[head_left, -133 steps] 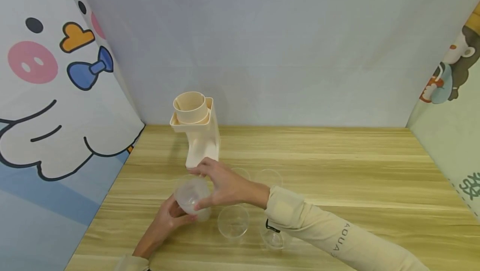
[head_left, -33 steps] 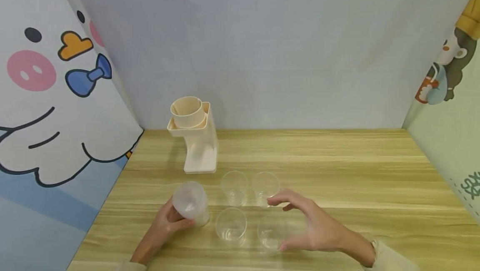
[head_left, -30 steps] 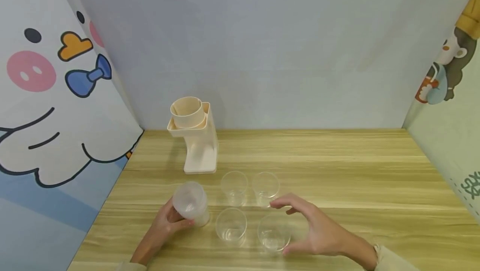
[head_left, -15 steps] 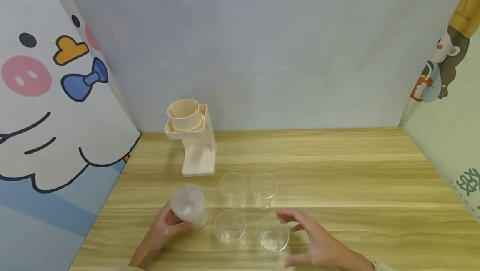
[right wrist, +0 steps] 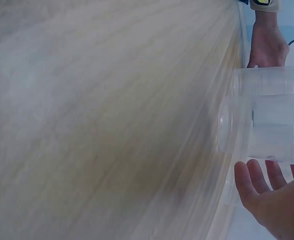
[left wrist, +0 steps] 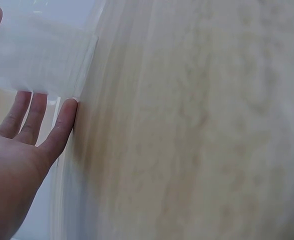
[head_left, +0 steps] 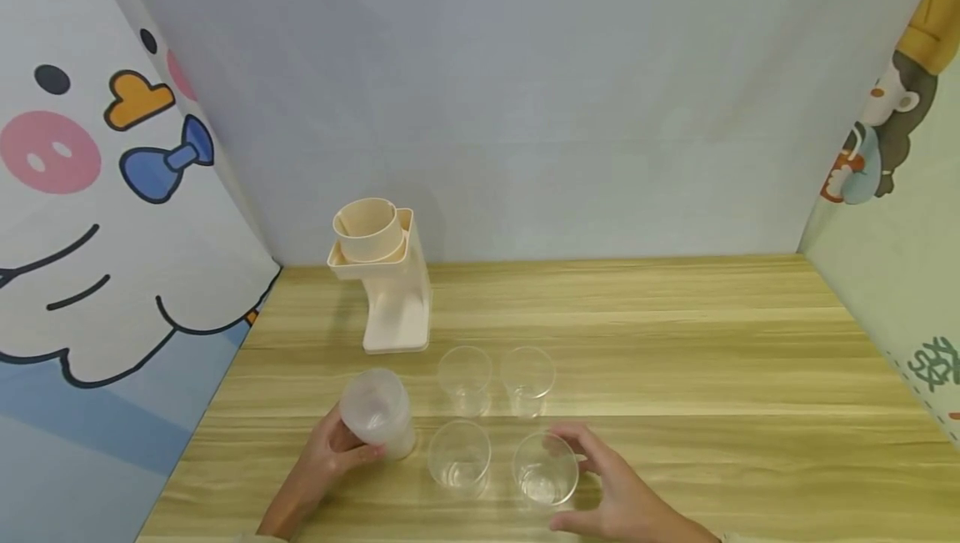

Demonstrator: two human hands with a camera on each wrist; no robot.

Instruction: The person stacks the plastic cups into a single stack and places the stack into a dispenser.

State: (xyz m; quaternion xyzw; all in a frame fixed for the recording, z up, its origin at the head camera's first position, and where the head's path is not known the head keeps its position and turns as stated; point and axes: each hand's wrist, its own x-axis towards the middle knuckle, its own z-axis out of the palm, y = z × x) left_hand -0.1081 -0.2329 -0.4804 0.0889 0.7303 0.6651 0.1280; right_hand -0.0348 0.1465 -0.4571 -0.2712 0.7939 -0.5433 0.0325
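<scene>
My left hand [head_left: 322, 455] grips a stack of clear plastic cups [head_left: 377, 409] standing upright at the left; its thumb lies across the near side. In the left wrist view, the fingers [left wrist: 62, 125] reach round the frosted-looking stack [left wrist: 42, 57]. My right hand [head_left: 611, 485] curves loosely round the right side of a clear plastic cup [head_left: 546, 470], thumb at the near side and fingers behind. In the right wrist view, the fingertips [right wrist: 242, 175] come close to that cup's wall [right wrist: 274, 127]; whether they touch it I cannot tell.
Another clear cup [head_left: 460, 455] stands between the hands. Behind are a back-left cup [head_left: 465, 380] and a back-right cup [head_left: 528, 380]. A cream cup dispenser [head_left: 397, 284] stands further back on the wooden table [head_left: 675, 334], before a grey wall [head_left: 540, 109].
My right hand has left the stack at the left and moved right to the front-right cup, then drawn closer round it. My left hand stays on the stack. The view shifts slightly.
</scene>
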